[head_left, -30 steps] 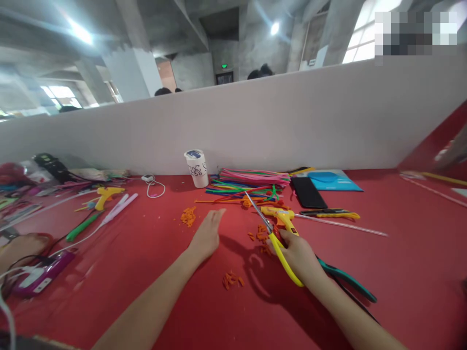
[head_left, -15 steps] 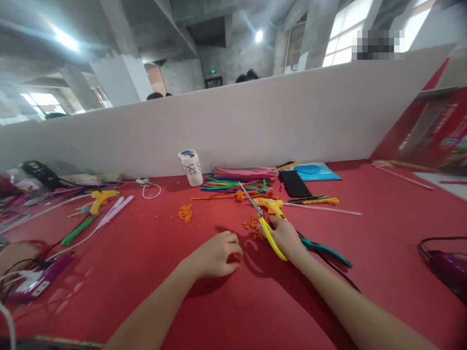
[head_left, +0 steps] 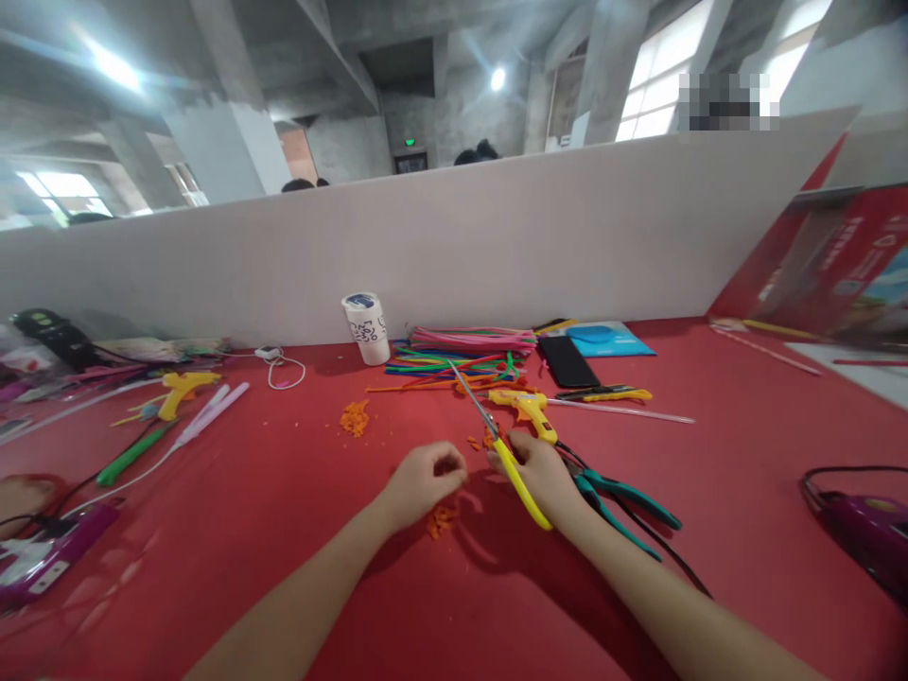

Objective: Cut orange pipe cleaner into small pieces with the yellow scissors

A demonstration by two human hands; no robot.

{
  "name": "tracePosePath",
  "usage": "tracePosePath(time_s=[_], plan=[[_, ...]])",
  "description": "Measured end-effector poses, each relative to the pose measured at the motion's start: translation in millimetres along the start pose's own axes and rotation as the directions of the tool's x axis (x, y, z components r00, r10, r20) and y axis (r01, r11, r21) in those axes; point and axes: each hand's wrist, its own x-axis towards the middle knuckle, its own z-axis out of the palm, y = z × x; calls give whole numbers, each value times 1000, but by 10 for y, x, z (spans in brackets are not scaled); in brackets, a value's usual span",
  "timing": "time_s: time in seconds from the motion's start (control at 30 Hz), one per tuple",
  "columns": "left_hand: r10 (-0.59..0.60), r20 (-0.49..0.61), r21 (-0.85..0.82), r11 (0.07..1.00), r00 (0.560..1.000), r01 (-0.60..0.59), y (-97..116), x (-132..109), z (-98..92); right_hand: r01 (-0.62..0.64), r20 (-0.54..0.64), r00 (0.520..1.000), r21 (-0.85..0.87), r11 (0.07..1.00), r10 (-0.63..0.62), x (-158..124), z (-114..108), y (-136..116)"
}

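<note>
My right hand [head_left: 545, 470] grips a pair of yellow-handled scissors [head_left: 521, 484], their closed-looking blades pointing up and to the left across the table. My left hand [head_left: 426, 484] is beside it, its fingers curled round toward the thumb; whatever is in them, if anything, does not show. Just below it lies a small heap of orange bits [head_left: 441, 520]. Another orange pile [head_left: 353, 417] sits farther back on the left, and a few more scraps lie by the scissors' pivot. A yellow glue gun [head_left: 526, 409] rests beyond my right hand.
Green-handled pliers [head_left: 624, 497] lie by my right forearm. Behind are coloured pipe cleaners [head_left: 472, 342], a white cup [head_left: 367, 328], a black phone [head_left: 569, 362] and a blue packet [head_left: 611, 339]. A purple power strip [head_left: 61, 553] and another person's hand [head_left: 25, 499] are at left.
My left hand has lifted a little and curled its fingers, and an orange heap now shows beneath it. The scissors have shifted slightly down and left in my right hand.
</note>
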Motion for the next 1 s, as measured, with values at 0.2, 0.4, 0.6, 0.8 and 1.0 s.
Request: tracePosePath(time_s=[0.2,0.4,0.6,0.8,1.0], plan=[[-184,-67,-390,909,981,144,44,227,46,-108,143,986,173,979,83,-59,76,-188],[-256,2,-569,795,967,212,19,133,162,-187,151,976,225,956,155,-87,79,-179],[-302,75,-628,726,950,280,37,72,206,-197,151,974,202,959,168,-127,69,-141],[-327,-21,-480,832,945,278,54,27,246,-213,151,971,182,960,187,-173,69,-151],[-376,41,-543,769,926,336,57,19,265,-173,177,974,196,965,138,-192,44,-163]])
